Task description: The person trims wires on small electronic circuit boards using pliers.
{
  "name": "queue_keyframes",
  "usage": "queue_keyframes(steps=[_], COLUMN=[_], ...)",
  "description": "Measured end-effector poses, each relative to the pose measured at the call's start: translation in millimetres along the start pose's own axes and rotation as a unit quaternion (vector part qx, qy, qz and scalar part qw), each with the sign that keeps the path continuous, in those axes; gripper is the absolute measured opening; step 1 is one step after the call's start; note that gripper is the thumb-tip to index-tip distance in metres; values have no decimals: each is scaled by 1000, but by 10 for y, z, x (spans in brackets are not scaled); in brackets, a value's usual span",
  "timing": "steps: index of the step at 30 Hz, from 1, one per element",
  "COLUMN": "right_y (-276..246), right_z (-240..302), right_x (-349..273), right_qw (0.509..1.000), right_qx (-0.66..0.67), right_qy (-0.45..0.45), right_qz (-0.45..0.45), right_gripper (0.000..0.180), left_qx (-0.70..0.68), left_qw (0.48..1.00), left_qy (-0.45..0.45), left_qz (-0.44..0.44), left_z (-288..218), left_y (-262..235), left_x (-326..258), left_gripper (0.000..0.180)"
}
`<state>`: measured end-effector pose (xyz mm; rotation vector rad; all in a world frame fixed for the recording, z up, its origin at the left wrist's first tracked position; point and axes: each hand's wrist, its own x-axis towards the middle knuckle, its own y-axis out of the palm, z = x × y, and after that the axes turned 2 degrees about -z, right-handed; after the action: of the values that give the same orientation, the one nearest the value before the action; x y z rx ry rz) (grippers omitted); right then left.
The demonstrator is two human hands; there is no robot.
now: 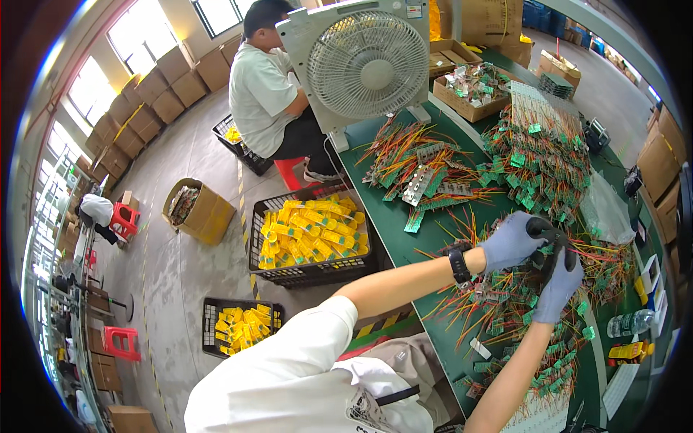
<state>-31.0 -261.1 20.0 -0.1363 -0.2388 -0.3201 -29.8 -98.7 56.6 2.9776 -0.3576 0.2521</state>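
Both my hands wear grey-blue gloves with dark fingertips and meet over a heap of small circuit boards with red, yellow and orange wires [491,296]. My left hand [511,242], below a black wristwatch [459,263], has its fingers bent in a pinch. Against it, my right hand [559,287] is closed too, its fingertips touching or nearly touching those of the left. Whatever is between them is hidden by the dark fingertips. Beyond the hands lies a tall stack of wired green boards [541,144], with a looser pile of wired boards [426,169] to its left.
A box fan [368,65] stands at the table's far left corner. Black crates of yellow pieces [310,234] sit on the floor at left, near a cardboard box [209,216]. A plastic bottle [630,324] lies at right. A person [267,101] sits behind the fan.
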Motion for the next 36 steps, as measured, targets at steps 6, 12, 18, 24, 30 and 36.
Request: queue_keyframes(steps=[6,12,18,24,30,36], right_y=[-4,-149,-436,-369,-291,-275], right_z=[120,400,614,785,750,710], right_x=[-128,-67,-119,-271,-305,-332], right_qw=[909,915,960,960,952,951], right_qx=[-356,-395,-265,-251,-265,-256], right_qy=[-205,-40,-87,-104,-129,-152], right_qz=[-68,72,27,68,86,86], right_gripper=[25,33,30,27,26,25], left_qx=[229,422,684,793,823,845], left_qw=[949,882,711,599,563,517], left_qy=[175,208,158,78,10,25], left_qz=[-126,-9,-41,77,80,132], left_z=[31,-15,-5,340,356,394], left_y=[174,-307,-1304,-1941,-1583,-1565], left_x=[-70,-13,93,50,105,114], left_gripper=[11,26,48,50,38,28])
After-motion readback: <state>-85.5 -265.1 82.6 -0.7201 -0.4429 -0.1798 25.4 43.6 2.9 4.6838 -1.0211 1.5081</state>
